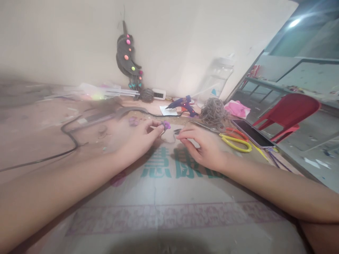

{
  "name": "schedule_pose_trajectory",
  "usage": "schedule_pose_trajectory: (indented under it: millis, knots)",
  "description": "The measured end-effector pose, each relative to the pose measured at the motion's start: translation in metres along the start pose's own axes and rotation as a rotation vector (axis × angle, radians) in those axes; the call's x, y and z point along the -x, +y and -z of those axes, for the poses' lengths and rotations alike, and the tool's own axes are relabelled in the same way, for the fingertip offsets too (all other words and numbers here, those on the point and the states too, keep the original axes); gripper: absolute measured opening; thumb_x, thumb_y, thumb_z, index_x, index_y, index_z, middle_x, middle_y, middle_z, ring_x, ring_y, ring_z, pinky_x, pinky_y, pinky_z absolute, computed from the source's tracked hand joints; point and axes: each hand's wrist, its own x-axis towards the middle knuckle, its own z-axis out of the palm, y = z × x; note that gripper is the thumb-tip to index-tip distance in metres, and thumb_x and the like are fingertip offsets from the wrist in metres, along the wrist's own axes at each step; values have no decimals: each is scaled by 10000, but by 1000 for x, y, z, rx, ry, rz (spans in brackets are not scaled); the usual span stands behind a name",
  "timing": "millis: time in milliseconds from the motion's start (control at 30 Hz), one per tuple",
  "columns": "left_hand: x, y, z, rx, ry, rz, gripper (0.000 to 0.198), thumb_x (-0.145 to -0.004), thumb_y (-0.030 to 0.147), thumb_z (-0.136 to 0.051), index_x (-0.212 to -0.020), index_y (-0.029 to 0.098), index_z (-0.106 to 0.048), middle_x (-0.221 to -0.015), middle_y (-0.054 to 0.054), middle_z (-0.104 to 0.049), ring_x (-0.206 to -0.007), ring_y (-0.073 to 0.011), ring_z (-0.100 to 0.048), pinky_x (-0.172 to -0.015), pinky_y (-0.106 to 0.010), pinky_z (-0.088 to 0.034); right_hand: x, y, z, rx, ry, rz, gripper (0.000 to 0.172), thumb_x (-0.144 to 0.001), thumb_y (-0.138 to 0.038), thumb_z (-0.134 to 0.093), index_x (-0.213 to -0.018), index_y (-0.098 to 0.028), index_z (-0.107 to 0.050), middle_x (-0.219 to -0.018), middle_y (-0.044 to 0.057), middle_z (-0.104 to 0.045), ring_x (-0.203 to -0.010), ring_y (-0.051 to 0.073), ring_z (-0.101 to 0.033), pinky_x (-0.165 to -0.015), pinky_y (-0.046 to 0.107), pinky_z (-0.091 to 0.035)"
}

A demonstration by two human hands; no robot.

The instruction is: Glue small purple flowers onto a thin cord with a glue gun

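My left hand [149, 134] is closed in a pinch on a small purple flower-shaped piece [166, 125] with grey yarn at its base. A thin strand of grey yarn [169, 141] curves from there toward my right hand [201, 144]. The fingertips of that hand are pinched together at the strand, with a dark bit of yarn beside them. Another purple piece [133, 121], blurred, lies behind my left wrist. Both hands are just above a printed cardboard sheet [169, 192] on the table.
Beyond my hands are a purple glue gun [182, 104], a tangle of grey yarn [214, 112] and a clear bottle [218, 77]. Yellow-handled scissors [237, 142] and a phone [253, 133] lie right. A black cord [71, 135] crosses the left; a grey moon-shaped hanging [124, 58] is on the wall.
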Motion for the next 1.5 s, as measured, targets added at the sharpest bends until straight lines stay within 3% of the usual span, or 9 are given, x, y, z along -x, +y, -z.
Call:
schedule_pose_trajectory:
  millis: [333, 533, 667, 833, 967, 1100, 1267, 1400, 1500]
  knots:
    - [2, 2, -4, 278, -40, 68, 215, -945, 391, -567, -984, 180, -560, -860, -25, -678, -700, -150, -655, -648, -280, -507, -5, -6, 7, -198, -137, -381, 150, -998, -273, -491, -947, -206, -616, -803, 27, -695, -716, 151, -654, -684, 285, -527]
    - [6, 9, -1, 378, 38, 95, 169, -978, 367, -522, -921, 213, -484, -673, 46, -591, -522, -127, -600, -495, -255, -522, -11, 10, 12, -444, -280, -749, 587, -954, -683, -444, -614, -210, -509, -559, 6, -551, -725, 194, -685, -643, 270, -479]
    - [5, 9, 1, 415, 67, 52, 159, -995, 344, -502, -916, 210, -473, -692, 26, -641, -603, -150, -676, -569, -281, -584, -12, 17, 11, -487, -352, -655, 512, -983, -631, -441, -785, -194, -619, -942, 84, -743, -974, 220, -695, -875, 339, -523]
    - [3, 7, 0, 478, 68, 11, 167, -1002, 332, -506, -916, 195, -467, -898, -53, -754, -724, -159, -742, -720, -315, -619, -12, 22, 9, -288, -386, -593, 384, -1029, -483, -413, -1115, -198, -656, -1357, 111, -665, -1252, 241, -617, -1092, 434, -453]
    - [5, 8, -1, 494, 38, 5, 184, -986, 370, -547, -961, 202, -475, -1130, -84, -749, -711, -152, -744, -694, -330, -627, -6, 26, 2, -165, -460, -468, 451, -1032, -427, -400, -1377, -180, -555, -1486, 142, -561, -1393, 259, -509, -1178, 490, -374]
    - [6, 10, 0, 506, 32, -10, 196, -982, 394, -556, -995, 207, -498, -1309, -92, -684, -705, -140, -735, -674, -331, -626, -5, 20, 4, -157, -379, -396, 369, -1029, -389, -422, -1255, -181, -627, -1400, 146, -632, -1334, 264, -564, -1138, 497, -419]
    - [4, 4, 1, 530, -18, -16, 211, -986, 402, -557, -943, 212, -478, -917, -34, -741, -716, -159, -723, -711, -333, -610, -11, 9, 12, -227, -290, -462, 291, -1033, -331, -444, -951, -188, -684, -1050, 80, -779, -992, 196, -720, -943, 371, -544]
    - [3, -4, 2, 452, 81, -69, 225, -996, 429, -534, -969, 206, -525, -890, -23, -709, -913, -176, -713, -870, -351, -585, -9, 16, 4, -228, -408, -445, 321, -1038, -346, -433, -1203, -198, -665, -1316, 95, -704, -1207, 207, -666, -1062, 404, -507]
    - [2, -6, 2, 363, 145, -54, 268, -984, 467, -535, -1000, 201, -562, -1026, -51, -709, -1054, -202, -686, -945, -375, -559, -8, 23, 0, -150, -497, -430, 528, -1014, -430, -477, -1454, -139, -514, -1561, 183, -476, -1462, 275, -444, -1212, 503, -347]
